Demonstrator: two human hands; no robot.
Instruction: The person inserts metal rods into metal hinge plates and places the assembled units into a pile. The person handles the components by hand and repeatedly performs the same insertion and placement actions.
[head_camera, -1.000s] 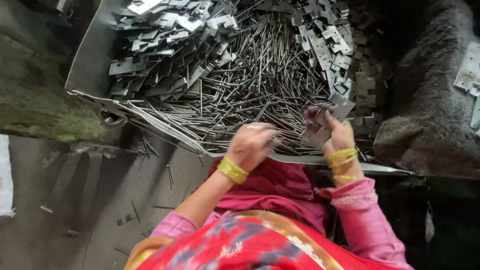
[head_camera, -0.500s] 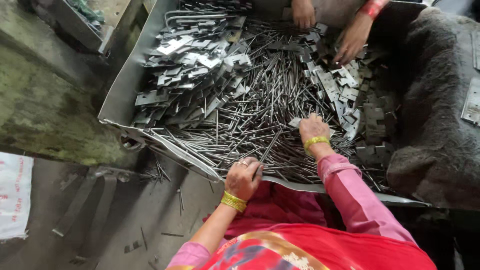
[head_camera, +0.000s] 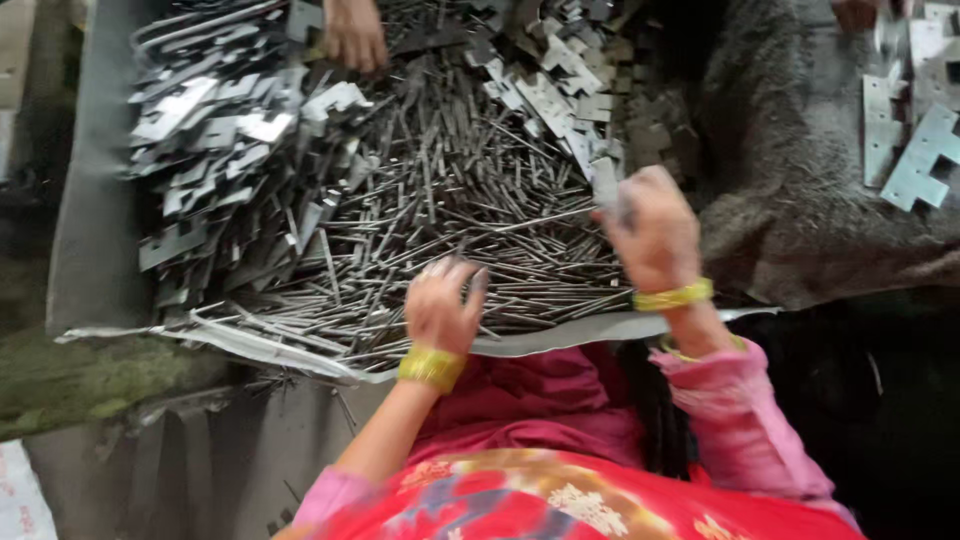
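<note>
Looking down, I see one big metal tray (head_camera: 95, 250) heaped with thin steel pins (head_camera: 450, 220), too many to count, and flat metal brackets (head_camera: 215, 130) stacked beyond and left of my grip. My left hand (head_camera: 440, 305) curls over the pins; my right hand (head_camera: 650, 235) pinches something blurred, I cannot tell what. One other person's hand (head_camera: 352, 32) reaches in opposite.

I find no bare surface in the metal tray (head_camera: 95, 250): thin rods (head_camera: 450, 215) fill its middle, flat brackets (head_camera: 215, 130) crowd the far left, and another person's hand (head_camera: 352, 35) blocks the far edge.
</note>
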